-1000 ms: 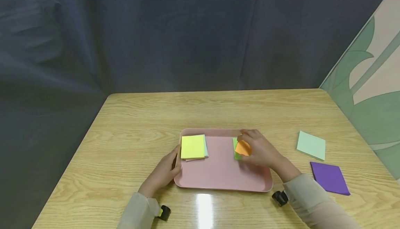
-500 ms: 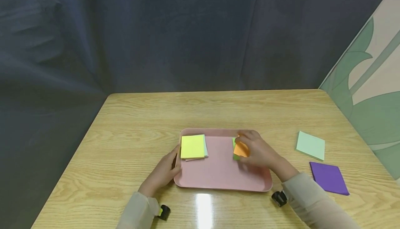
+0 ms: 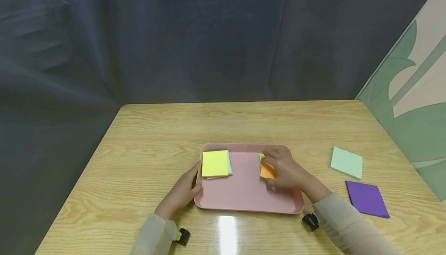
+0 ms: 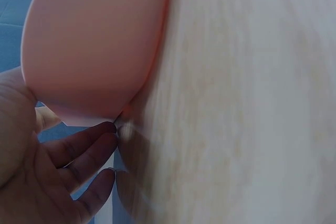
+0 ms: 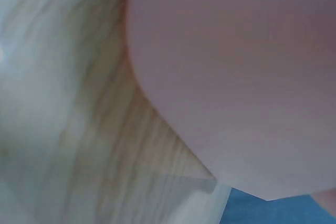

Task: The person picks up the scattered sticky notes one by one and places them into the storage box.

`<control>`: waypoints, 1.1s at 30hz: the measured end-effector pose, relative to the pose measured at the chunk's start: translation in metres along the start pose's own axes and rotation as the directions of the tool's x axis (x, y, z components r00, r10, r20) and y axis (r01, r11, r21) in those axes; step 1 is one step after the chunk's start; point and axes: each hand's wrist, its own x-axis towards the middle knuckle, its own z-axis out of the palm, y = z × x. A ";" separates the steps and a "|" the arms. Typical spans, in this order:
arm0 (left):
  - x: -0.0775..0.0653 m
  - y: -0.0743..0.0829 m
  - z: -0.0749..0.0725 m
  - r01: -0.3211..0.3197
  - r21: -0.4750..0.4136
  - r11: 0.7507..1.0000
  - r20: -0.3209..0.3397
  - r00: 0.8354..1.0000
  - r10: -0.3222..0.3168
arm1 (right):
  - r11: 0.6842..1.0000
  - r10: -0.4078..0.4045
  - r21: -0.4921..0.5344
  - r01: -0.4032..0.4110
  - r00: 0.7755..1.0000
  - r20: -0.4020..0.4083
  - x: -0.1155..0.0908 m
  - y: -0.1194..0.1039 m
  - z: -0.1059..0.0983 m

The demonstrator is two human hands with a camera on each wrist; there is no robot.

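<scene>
Behind, dark creased curtain [image 3: 209,38]; below, glossy wood-grain table [image 3: 156,131]. Within pink tray [image 3: 240,201], over green pad [image 3: 261,157]: orange pad [image 3: 268,171], pinched in right hand [image 3: 286,171]; whether touching green pad, cannot tell. Likely light, bendable, not slippery; best held by opposite edges. Left hand [image 3: 180,191] gripping tray's end. Smooth, plastic-looking, round-cornered, probably stiff.

Before us a dark navy cloth [image 3: 209,38] fills the far side and runs down the left, with soft folds and creases at the upper left and a faint upright seam right of the middle. At our right stands a pale wall [image 3: 405,86] patterned with large, muted green leaves [image 3: 426,131]. We see a light wood-grain bench [image 3: 156,131] with rounded far corners; a bright white reflection [image 3: 228,233] gleams along its near part.
</scene>
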 end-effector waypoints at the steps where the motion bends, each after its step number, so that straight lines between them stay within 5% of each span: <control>1: 0.000 0.000 0.000 0.001 0.000 1.000 0.000 1.000 -0.001 | 1.000 0.000 -0.001 0.000 1.000 0.007 0.000 0.000 0.001; 11: 0.001 -0.002 0.000 -0.015 0.004 1.000 0.005 1.000 0.015 | 0.999 -0.036 -0.022 0.036 0.999 0.022 -0.001 0.005 0.010; 33: 0.001 -0.001 -0.001 -0.007 -0.017 1.000 0.004 1.000 0.007 | 0.998 0.066 -0.024 -0.063 0.991 0.114 0.000 0.005 0.012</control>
